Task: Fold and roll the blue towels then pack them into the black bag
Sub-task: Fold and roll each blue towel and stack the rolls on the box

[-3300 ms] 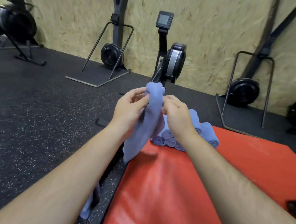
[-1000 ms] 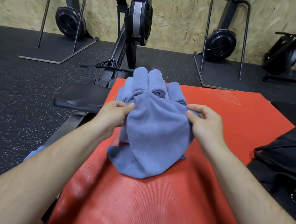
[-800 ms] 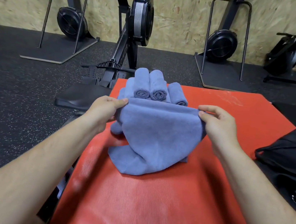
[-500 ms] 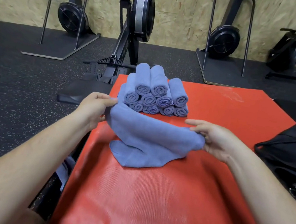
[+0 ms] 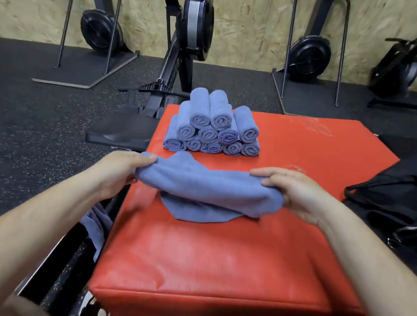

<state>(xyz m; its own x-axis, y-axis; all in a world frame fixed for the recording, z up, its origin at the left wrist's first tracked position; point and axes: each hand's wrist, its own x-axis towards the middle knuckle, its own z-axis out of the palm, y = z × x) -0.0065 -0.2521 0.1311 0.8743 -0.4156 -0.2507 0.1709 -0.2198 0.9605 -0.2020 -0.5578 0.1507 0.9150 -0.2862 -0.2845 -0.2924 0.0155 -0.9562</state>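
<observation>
Left hand (image 5: 118, 170) and right hand (image 5: 295, 193) pinched blue towel (image 5: 208, 192) ends at frame centre, rolled stack (image 5: 213, 129) just above, red pad (image 5: 215, 259) bare below, black bag (image 5: 406, 199) at right edge

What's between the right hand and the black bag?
Head view: only bare red pad between the right hand, which grips the blue towel, and the black bag.
</observation>
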